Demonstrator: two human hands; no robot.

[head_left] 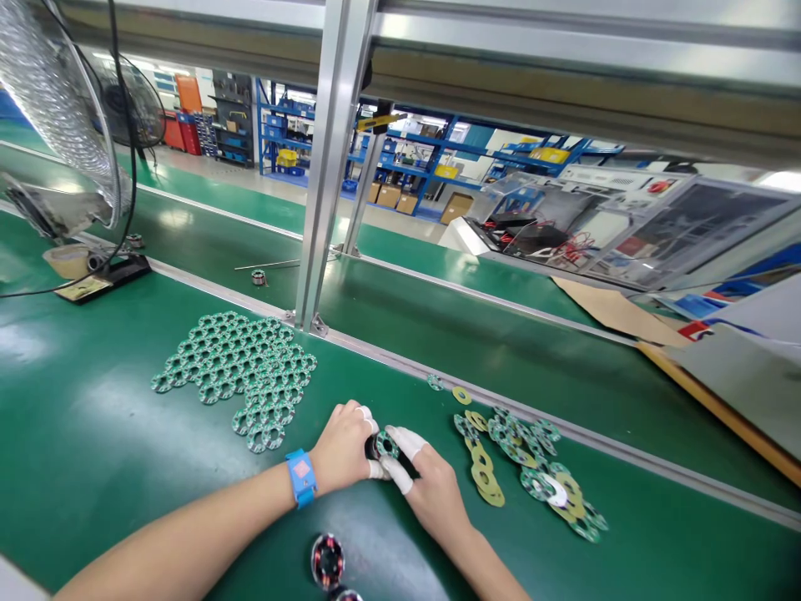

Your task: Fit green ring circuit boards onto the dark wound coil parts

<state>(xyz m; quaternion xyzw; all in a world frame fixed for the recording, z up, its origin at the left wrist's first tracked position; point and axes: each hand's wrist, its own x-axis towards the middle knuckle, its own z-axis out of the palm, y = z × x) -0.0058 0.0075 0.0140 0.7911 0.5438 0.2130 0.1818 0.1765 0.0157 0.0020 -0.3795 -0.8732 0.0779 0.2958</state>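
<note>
Near the middle of the green mat, my left hand (345, 444), with white finger cots and a blue wristband, grips a dark motor core (372, 448) from the left. My right hand (431, 484), also in white finger cots, pinches a green ring board (386, 445) at the core's face. The fingers of both hands nearly meet around these parts. Two round cores with copper-red windings, one of them a wound core (328, 561), lie below my hands at the bottom edge. Left of my hands, many green ring boards (234, 359) lie flat in a tight group.
Loose green boards and yellow rings (483, 472) lie right of my hands. A metal post (325, 167) rises behind the mat, beside a low rail. A soldering stand (103, 275) and a foil duct (56, 100) are at the left. Cardboard (617, 313) lies at the right.
</note>
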